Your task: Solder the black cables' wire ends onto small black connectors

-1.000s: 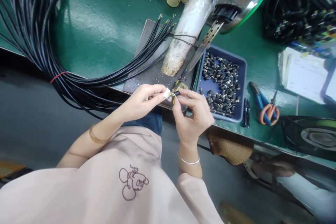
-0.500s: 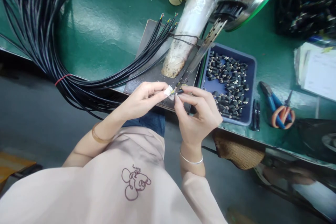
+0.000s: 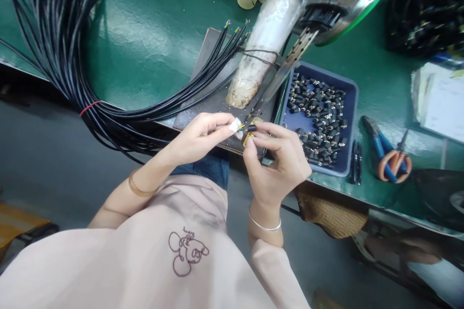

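Observation:
My left hand [image 3: 208, 136] pinches the end of a black cable, whose thin coloured wires [image 3: 240, 128] poke out past the fingertips; white wrapping covers a fingertip. Beside it, my right hand [image 3: 277, 152] has its fingers closed near a small black connector [image 3: 251, 128], and yellow shows at its fingertips. The tip of a slanted metal soldering tool [image 3: 275, 79] comes down just above the connector. A bundle of black cables [image 3: 119, 115], tied with a red band, curves in from the left.
A blue-grey tray [image 3: 350, 128] of black connectors stands right of the hands. Blue-handled pliers [image 3: 379, 142], orange-handled scissors [image 3: 395, 166] and papers [image 3: 440, 101] lie farther right. A wrapped tube [image 3: 253, 53] slants over the dark board [image 3: 201, 101].
My right hand has shifted slightly right, and the gap between the hands is a little wider. Yellow now shows at its fingertips. The whole view has shifted slightly.

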A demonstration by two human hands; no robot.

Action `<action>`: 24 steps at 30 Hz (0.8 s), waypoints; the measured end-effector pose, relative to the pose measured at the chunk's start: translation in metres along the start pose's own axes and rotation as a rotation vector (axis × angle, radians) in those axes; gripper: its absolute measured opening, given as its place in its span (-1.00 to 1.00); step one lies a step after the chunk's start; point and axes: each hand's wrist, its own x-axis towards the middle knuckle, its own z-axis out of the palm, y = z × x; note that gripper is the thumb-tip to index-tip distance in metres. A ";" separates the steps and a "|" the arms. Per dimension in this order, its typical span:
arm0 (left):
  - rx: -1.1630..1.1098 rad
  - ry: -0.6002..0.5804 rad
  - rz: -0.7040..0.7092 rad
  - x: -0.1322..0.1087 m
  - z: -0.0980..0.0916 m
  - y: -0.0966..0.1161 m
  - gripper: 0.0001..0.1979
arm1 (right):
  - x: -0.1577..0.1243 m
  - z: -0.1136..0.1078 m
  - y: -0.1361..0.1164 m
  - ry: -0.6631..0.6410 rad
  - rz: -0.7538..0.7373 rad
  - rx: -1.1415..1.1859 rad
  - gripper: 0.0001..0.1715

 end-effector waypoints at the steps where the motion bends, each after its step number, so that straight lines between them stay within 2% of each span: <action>1: 0.003 -0.002 -0.006 0.000 0.000 0.000 -0.62 | 0.000 -0.001 0.000 -0.008 -0.005 -0.004 -0.81; 7: 0.100 -0.066 -0.041 -0.005 -0.002 -0.003 -0.67 | -0.010 -0.004 0.006 -0.069 -0.009 0.049 -0.81; 12: 0.344 -0.047 0.050 -0.013 0.001 -0.003 -0.70 | -0.017 -0.013 0.006 0.107 0.178 0.078 -0.93; 13: 0.391 -0.046 0.090 -0.015 0.002 -0.002 -0.72 | -0.015 -0.016 0.005 0.088 0.210 0.045 -0.96; 15: 0.453 -0.049 0.182 -0.018 0.005 -0.004 -0.77 | -0.010 -0.022 0.002 -0.067 0.277 0.022 -0.93; 17: 0.488 -0.019 0.267 -0.020 0.008 -0.007 -0.83 | -0.006 -0.026 0.000 -0.214 0.351 0.081 -0.89; 18: 0.497 0.014 0.306 -0.021 0.010 -0.010 -0.86 | -0.004 -0.026 -0.001 -0.239 0.380 0.123 -0.88; 21: 0.451 0.142 0.408 -0.024 0.013 -0.015 -0.90 | -0.008 -0.021 -0.003 -0.174 0.402 0.233 -0.84; 24: 0.302 0.182 0.367 -0.025 0.012 -0.014 -0.83 | -0.020 -0.011 -0.004 -0.065 0.335 0.261 -0.87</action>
